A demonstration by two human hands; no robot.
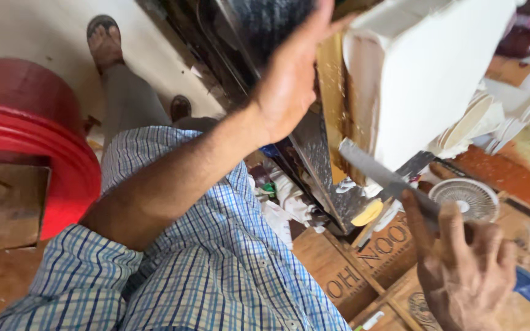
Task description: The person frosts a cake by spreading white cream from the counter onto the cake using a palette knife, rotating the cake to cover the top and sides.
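A white-coated wooden piece (427, 73) stands tilted at the upper right, with bare wood along its left edge. My left hand (289, 79) presses flat against that left side, fingers straight and together. My right hand (464, 270) at the lower right grips a long metal file (378, 175) by its blue handle. The file's tip touches the lower edge of the white piece. My blue checked shirt fills the lower middle.
A red plastic stool (38, 135) stands at the left. My feet in sandals (104, 37) rest on the pale floor above it. A small white fan (466, 199), cardboard boxes (363, 270) and white carved parts (510, 116) crowd the right side.
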